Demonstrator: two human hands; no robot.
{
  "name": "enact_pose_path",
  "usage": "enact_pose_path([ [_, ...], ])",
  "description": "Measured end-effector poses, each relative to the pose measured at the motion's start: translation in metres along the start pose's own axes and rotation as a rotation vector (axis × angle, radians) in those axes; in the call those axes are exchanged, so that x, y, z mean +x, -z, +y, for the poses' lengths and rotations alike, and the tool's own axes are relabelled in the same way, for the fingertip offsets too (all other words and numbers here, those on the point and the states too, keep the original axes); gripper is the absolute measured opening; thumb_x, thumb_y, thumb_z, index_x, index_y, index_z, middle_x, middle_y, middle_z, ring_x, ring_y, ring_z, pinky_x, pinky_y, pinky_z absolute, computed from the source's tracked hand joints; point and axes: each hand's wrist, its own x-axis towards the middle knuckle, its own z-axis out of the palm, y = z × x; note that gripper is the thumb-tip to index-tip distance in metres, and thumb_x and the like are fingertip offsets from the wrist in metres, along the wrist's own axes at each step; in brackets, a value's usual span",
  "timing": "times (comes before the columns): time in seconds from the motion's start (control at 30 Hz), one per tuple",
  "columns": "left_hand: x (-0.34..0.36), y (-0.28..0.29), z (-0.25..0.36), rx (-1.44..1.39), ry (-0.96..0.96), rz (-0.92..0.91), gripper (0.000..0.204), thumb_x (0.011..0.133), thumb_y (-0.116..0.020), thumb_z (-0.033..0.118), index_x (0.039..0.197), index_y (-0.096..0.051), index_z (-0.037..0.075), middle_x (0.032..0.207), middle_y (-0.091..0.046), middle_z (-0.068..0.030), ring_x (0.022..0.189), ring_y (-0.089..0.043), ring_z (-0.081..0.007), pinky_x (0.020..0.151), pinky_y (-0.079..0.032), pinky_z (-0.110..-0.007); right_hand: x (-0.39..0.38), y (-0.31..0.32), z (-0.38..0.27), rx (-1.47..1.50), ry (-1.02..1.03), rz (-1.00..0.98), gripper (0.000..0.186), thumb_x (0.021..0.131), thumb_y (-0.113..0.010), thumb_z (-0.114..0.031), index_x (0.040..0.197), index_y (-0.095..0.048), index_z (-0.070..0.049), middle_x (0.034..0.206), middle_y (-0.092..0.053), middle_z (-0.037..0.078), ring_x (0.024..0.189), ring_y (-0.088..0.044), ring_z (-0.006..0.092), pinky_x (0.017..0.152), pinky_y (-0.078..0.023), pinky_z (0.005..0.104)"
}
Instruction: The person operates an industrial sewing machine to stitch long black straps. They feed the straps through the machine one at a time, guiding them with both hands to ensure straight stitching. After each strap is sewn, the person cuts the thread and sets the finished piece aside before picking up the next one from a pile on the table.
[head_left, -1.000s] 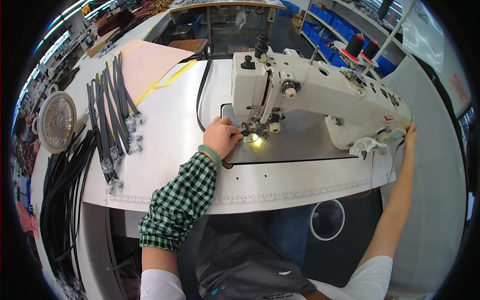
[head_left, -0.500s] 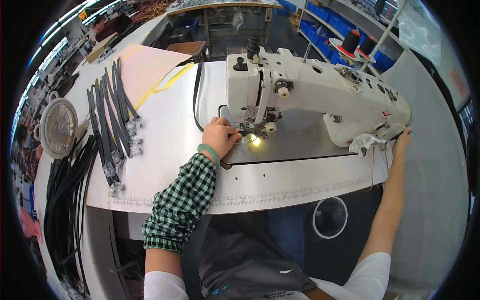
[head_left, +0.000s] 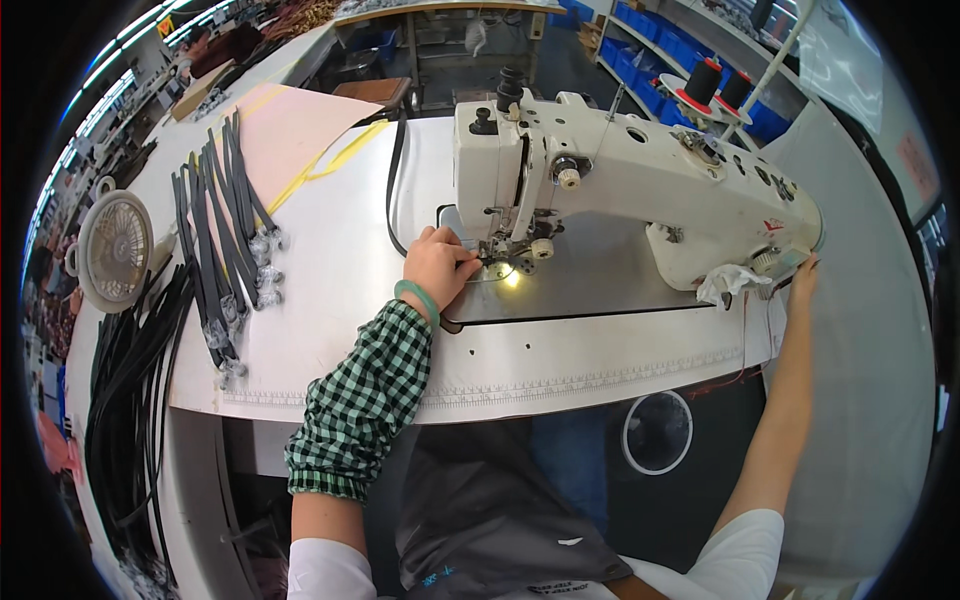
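A cream industrial sewing machine (head_left: 610,155) stands on the white table, its lamp lighting the metal plate (head_left: 590,285). My left hand (head_left: 437,268), below a checked sleeve cover and green bangle, pinches a small black piece (head_left: 485,264) at the presser foot; much of the piece is hidden. A long black strap (head_left: 398,180) lies just left of the machine head. At the machine's far right end, my right hand (head_left: 803,275) has its fingers curled on the handwheel (head_left: 816,228), partly hidden by it.
Dark straps with crumpled clear ends (head_left: 215,260) lie over pink card (head_left: 275,135). A metal strainer-like dish (head_left: 110,250) and hanging black strips (head_left: 130,400) are at left. Thread cones (head_left: 705,80), blue bins (head_left: 640,65) and a stool (head_left: 370,92) are behind; a white cloth (head_left: 730,283) rests by the machine.
My right hand has shifted slightly inward at the handwheel. My left hand stays pinched at the presser foot, and the whole view has shifted a little.
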Motion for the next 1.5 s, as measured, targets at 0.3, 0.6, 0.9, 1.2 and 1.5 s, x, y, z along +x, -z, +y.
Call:
enact_pose_path([
  [0.3, -0.002, 0.004, -0.006, 0.027, 0.016, 0.000, 0.011, 0.066, -0.068, 0.017, 0.075, -0.070, 0.011, 0.074, -0.056, -0.0044, 0.075, -0.050, -0.0217, 0.068, -0.044, -0.031, 0.015, 0.006, -0.051, -0.058, -0.162, -0.196, 0.055, 0.090, -0.034, -0.044, 0.106, -0.050, 0.007, 0.098, -0.058, 0.016, 0.091, -0.054, 0.0266, 0.079, -0.040, 0.0336],
  [0.6, 0.002, 0.003, -0.002, 0.021, 0.022, -0.003, 0.010, 0.066, -0.068, 0.017, 0.074, -0.070, 0.011, 0.074, -0.056, -0.0044, 0.075, -0.050, -0.0218, 0.069, -0.045, -0.031, 0.032, 0.005, -0.030, -0.302, 0.144, 0.042, 0.055, 0.089, -0.033, -0.045, 0.100, -0.054, 0.005, 0.093, -0.059, 0.020, 0.088, -0.055, 0.0311, 0.079, -0.041, 0.0368],
  [0.9, 0.001, 0.002, -0.004, 0.045, 0.028, 0.018, 0.010, 0.066, -0.069, 0.018, 0.073, -0.070, 0.011, 0.075, -0.056, -0.0039, 0.075, -0.050, -0.0220, 0.070, -0.045, -0.031, 0.018, 0.011, -0.076, -0.087, -0.163, -0.218, 0.048, 0.089, -0.037, -0.040, 0.103, -0.050, 0.004, 0.092, -0.058, 0.015, 0.084, -0.058, 0.0199, 0.066, -0.047, 0.0308],
  [1.2, -0.023, 0.018, 0.037, 0.386, -0.038, -0.196, 0.026, 0.076, -0.059, 0.028, 0.079, -0.052, 0.003, 0.077, -0.052, -0.0079, 0.078, -0.052, -0.0221, 0.069, -0.042, -0.033, 0.017, 0.011, -0.047, -0.133, -0.058, -0.180, 0.050, 0.089, -0.035, -0.043, 0.104, -0.050, 0.002, 0.092, -0.058, 0.013, 0.083, -0.058, 0.0196, 0.064, -0.046, 0.0288],
  [1.5, -0.041, 0.004, 0.047, 0.133, -0.039, -0.001, 0.020, 0.069, -0.065, 0.017, 0.088, -0.064, 0.012, 0.094, -0.056, -0.0059, 0.095, -0.050, -0.0226, 0.080, -0.037, -0.037, 0.012, 0.013, -0.051, -0.050, -0.143, -0.266, 0.046, 0.089, -0.035, -0.043, 0.099, -0.049, -0.001, 0.084, -0.057, 0.009, 0.061, -0.055, 0.0157, 0.051, -0.046, 0.0279],
])
